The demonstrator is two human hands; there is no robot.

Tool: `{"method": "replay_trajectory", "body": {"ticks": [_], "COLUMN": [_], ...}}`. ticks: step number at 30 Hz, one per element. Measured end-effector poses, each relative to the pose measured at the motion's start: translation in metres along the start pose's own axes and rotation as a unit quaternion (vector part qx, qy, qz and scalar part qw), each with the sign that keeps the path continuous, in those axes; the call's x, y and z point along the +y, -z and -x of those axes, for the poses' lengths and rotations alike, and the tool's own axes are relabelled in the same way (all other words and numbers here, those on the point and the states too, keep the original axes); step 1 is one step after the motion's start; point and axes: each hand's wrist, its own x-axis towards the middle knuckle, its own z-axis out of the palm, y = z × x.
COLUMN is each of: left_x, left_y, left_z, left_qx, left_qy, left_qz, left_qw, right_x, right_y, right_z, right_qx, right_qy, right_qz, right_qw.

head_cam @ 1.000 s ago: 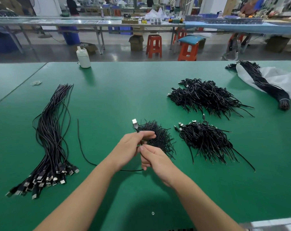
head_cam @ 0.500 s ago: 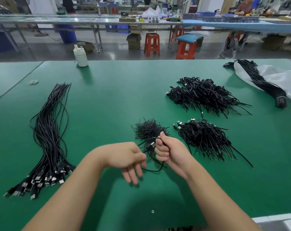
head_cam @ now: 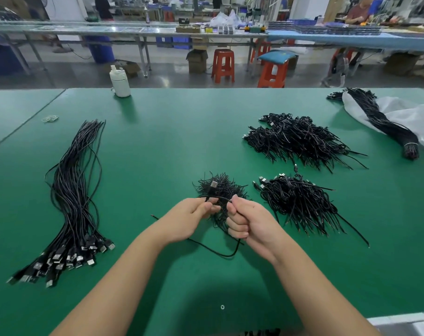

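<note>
A single black USB cable [head_cam: 226, 255] runs between both hands above the green table [head_cam: 172, 141]. My left hand [head_cam: 190, 220] pinches it near the plug, whose metal end [head_cam: 213, 184] sticks up. My right hand [head_cam: 248, 220] grips the cable in a fist, and a loop hangs below onto the table. Just behind the hands lies a small heap of black wire ties [head_cam: 220, 187].
A long bundle of straight USB cables [head_cam: 72, 202] lies at the left. Two piles of coiled cables [head_cam: 298, 200] [head_cam: 300, 139] sit at the right. A tied bundle on a plastic bag [head_cam: 400, 112] lies far right, and a white bottle [head_cam: 120, 82] at the far edge.
My left hand turned and rose from hanging fingers-down to pinching the cable near its plug. My right hand kept its grip, and the cable now stretches between both hands.
</note>
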Motion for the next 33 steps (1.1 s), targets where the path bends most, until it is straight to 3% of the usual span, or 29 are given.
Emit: {"method": "replay_trajectory", "body": {"ticks": [3,6,9,11,14,16,19,22,24,25,28,30,33], "left_x": [0.000,-0.002,-0.002,0.002,0.014,0.025,0.038,0.042,0.043,0.042,0.034,0.031,0.030], "left_y": [0.004,0.005,0.002,-0.006,-0.020,-0.028,-0.032,-0.020,-0.008,-0.002,0.012,0.020,0.020], "left_z": [0.006,0.010,0.006,0.003,-0.002,-0.003,-0.002,-0.001,0.002,0.004,0.016,0.021,0.022], "left_qx": [-0.028,-0.050,-0.005,0.038,0.081,0.102,0.152,0.174,0.114,0.066,-0.105,-0.210,-0.230], "left_qy": [-0.030,-0.052,-0.061,-0.062,-0.040,-0.018,0.003,-0.024,-0.040,-0.048,-0.085,-0.084,-0.043], "left_qz": [-0.188,-0.230,-0.018,0.159,0.408,0.512,0.573,0.607,0.606,0.582,0.418,0.288,0.114], "left_qw": [0.981,0.970,0.998,0.985,0.909,0.853,0.805,0.775,0.786,0.809,0.898,0.931,0.965], "right_x": [-0.008,-0.014,-0.013,-0.007,0.011,0.022,0.026,0.025,0.025,0.025,0.018,0.010,0.004], "right_y": [0.001,0.004,0.004,0.001,-0.010,-0.016,-0.018,-0.012,-0.008,-0.007,-0.004,-0.002,-0.001], "right_z": [0.000,-0.001,0.000,0.000,0.001,0.000,-0.002,-0.002,0.001,0.001,0.001,0.000,-0.001], "right_qx": [0.003,0.007,-0.001,-0.017,-0.046,-0.050,-0.041,-0.023,-0.018,-0.022,-0.039,-0.034,-0.014], "right_qy": [0.005,0.008,0.004,-0.004,-0.021,-0.028,-0.026,-0.031,-0.037,-0.041,-0.052,-0.065,-0.078], "right_qz": [-0.030,-0.056,-0.059,-0.019,0.056,0.040,0.021,0.074,0.072,0.051,0.003,-0.017,-0.012], "right_qw": [1.000,0.998,0.998,1.000,0.997,0.998,0.999,0.997,0.997,0.998,0.998,0.997,0.997]}}
